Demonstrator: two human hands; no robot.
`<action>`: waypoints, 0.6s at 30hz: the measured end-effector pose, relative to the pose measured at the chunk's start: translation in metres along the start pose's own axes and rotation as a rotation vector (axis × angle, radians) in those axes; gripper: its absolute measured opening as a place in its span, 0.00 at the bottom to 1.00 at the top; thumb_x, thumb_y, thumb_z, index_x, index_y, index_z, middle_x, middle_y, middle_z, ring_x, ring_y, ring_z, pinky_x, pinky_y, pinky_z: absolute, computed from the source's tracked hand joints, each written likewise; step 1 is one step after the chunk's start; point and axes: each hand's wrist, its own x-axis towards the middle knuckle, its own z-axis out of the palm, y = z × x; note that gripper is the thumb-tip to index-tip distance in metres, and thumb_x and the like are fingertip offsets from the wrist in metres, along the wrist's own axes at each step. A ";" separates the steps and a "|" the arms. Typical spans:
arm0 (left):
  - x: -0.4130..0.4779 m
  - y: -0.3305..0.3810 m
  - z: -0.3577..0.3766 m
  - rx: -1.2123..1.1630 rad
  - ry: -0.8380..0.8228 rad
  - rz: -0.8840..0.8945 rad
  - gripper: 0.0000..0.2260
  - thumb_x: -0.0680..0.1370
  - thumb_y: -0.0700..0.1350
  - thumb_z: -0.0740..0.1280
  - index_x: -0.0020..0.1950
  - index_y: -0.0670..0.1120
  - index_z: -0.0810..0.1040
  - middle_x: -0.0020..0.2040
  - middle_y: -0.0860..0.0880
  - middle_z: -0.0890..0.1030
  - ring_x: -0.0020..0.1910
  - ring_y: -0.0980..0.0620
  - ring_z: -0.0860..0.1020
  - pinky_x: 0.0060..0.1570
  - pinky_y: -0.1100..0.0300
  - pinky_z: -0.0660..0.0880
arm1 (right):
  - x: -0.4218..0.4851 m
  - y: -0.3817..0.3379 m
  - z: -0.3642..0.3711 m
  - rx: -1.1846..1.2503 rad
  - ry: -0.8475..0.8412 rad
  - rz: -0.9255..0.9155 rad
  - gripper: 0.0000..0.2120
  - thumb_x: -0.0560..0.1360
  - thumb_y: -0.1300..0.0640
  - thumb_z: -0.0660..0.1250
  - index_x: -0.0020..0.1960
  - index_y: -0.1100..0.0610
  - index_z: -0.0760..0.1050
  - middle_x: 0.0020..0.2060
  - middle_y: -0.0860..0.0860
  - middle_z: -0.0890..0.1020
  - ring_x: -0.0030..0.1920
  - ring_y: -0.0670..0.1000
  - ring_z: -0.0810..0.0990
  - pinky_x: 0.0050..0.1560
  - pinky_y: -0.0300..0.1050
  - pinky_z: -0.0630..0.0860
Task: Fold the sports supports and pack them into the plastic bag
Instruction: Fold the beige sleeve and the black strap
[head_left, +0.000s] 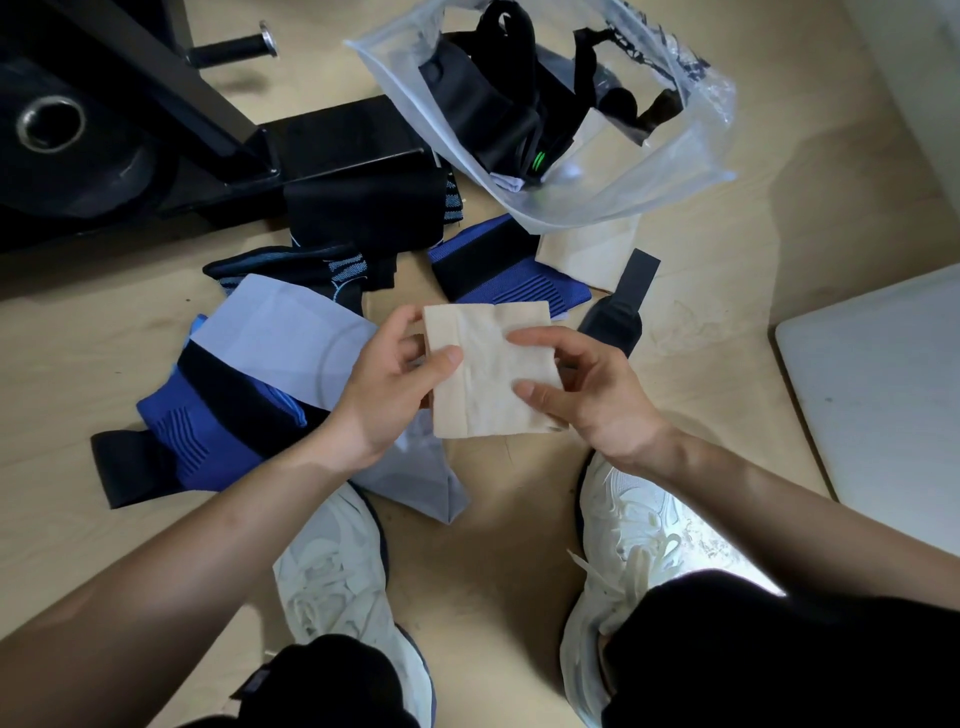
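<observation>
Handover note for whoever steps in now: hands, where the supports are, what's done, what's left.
Left hand and right hand: both pinch a beige folded piece held above the floor.
Plastic bag: open, lying on the floor ahead, with black supports already inside.
Still on the floor: blue support with black strap on the left, second blue support in the middle, dark knit supports behind, black strap on the right.
Left: bag the beige piece, then fold and pack the rest.
</observation>
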 end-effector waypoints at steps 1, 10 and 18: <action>-0.001 -0.001 0.000 0.020 0.012 0.037 0.19 0.80 0.38 0.69 0.67 0.54 0.71 0.56 0.44 0.85 0.53 0.45 0.84 0.46 0.54 0.82 | 0.000 0.001 0.000 -0.023 0.016 0.007 0.19 0.75 0.66 0.73 0.63 0.53 0.79 0.31 0.55 0.68 0.30 0.51 0.67 0.31 0.42 0.72; -0.014 -0.012 0.005 0.570 -0.012 0.313 0.18 0.75 0.38 0.75 0.63 0.51 0.80 0.56 0.55 0.82 0.45 0.50 0.82 0.45 0.48 0.81 | -0.001 0.013 -0.003 -0.439 0.100 -0.108 0.33 0.69 0.62 0.74 0.72 0.47 0.70 0.52 0.43 0.78 0.41 0.59 0.79 0.43 0.56 0.80; -0.018 -0.008 0.020 0.651 0.034 0.344 0.21 0.73 0.51 0.73 0.66 0.51 0.80 0.60 0.56 0.80 0.45 0.57 0.83 0.46 0.58 0.82 | -0.013 -0.010 0.016 -0.370 -0.064 -0.164 0.39 0.71 0.62 0.77 0.77 0.49 0.64 0.62 0.41 0.77 0.49 0.50 0.81 0.48 0.44 0.81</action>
